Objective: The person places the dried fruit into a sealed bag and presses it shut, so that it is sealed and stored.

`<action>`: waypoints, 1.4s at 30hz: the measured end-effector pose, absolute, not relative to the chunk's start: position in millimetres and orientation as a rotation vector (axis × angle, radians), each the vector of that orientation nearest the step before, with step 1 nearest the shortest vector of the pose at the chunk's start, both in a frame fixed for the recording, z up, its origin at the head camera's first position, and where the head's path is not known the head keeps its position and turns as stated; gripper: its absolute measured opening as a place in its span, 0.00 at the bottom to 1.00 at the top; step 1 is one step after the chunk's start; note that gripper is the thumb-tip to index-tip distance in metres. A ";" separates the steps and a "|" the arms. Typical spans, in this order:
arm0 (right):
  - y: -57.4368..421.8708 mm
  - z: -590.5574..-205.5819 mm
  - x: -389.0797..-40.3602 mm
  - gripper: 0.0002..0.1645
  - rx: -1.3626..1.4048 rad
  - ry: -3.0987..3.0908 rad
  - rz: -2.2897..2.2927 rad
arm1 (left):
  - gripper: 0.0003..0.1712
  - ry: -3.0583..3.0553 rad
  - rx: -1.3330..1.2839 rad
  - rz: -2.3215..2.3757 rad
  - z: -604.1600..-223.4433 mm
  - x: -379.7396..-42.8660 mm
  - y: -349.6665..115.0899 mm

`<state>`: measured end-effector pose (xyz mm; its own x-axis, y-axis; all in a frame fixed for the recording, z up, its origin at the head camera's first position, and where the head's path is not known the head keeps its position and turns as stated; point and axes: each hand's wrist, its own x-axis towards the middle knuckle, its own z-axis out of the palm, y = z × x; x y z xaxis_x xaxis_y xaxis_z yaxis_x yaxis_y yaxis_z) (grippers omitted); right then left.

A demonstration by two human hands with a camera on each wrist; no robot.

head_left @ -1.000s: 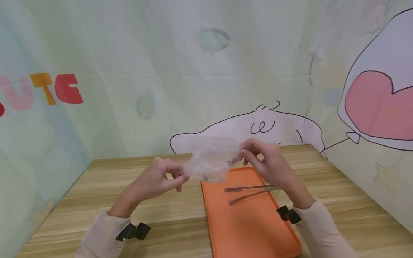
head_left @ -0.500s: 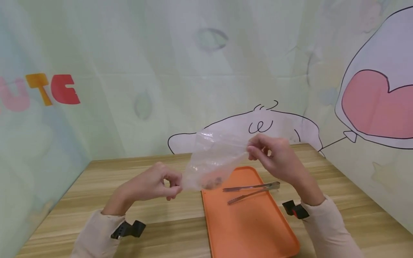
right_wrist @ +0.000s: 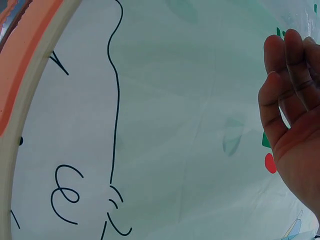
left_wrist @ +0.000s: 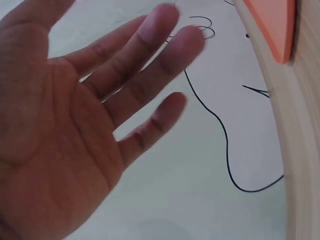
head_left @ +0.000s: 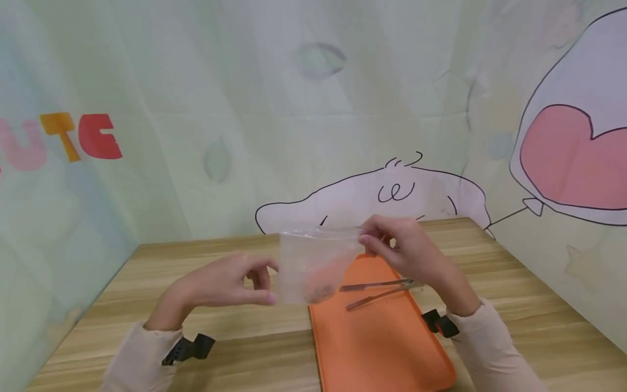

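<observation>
A clear plastic bag (head_left: 296, 261) hangs upright in the head view, over the far end of an orange tray (head_left: 377, 343). Small dark bits (head_left: 320, 294) show at its bottom. My right hand (head_left: 404, 247) pinches the bag's upper right corner between thumb and forefinger. Close by the left edge is my left hand (head_left: 220, 280), its thumb and forefinger spread apart. In the left wrist view the fingers (left_wrist: 145, 85) of that hand are loosely extended. The right wrist view shows my right hand (right_wrist: 300, 125) at its edge, with a sliver of shiny plastic beyond the fingertips.
Metal tongs (head_left: 372, 299) lie spread across the tray's far part, partly behind the right hand. The tray rests on a wood-grain table (head_left: 259, 348). Behind the table hangs a printed cloth backdrop (head_left: 196, 109). A black strap mount (head_left: 188, 348) sits on each wrist.
The bag was crumpled, then slanted; now it hangs flatter and squarer. The right hand went up and right, then back down and left. The left thumb and forefinger have parted from the bag's edge.
</observation>
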<state>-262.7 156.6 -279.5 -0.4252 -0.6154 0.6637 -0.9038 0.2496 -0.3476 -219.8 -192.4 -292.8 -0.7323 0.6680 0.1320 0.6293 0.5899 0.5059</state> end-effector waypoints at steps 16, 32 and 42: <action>139.0 -285.9 -260.1 0.04 1.499 -2.193 1.006 | 0.04 2.898 1.323 1.205 -277.8 -211.3 -176.2; 116.0 -317.7 -269.1 0.08 1.813 -2.748 1.080 | 0.09 2.954 1.258 1.640 -269.1 -200.2 -194.3; 112.8 -330.7 -270.1 0.05 1.811 -2.725 1.261 | 0.09 3.000 1.195 1.696 -266.2 -200.6 -196.2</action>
<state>-270.1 112.8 -330.7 -0.4181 -0.9047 0.0821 -0.6480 0.2337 -0.7249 -200.6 -196.2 -266.2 -0.6733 0.2796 0.6845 0.7306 0.3935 0.5579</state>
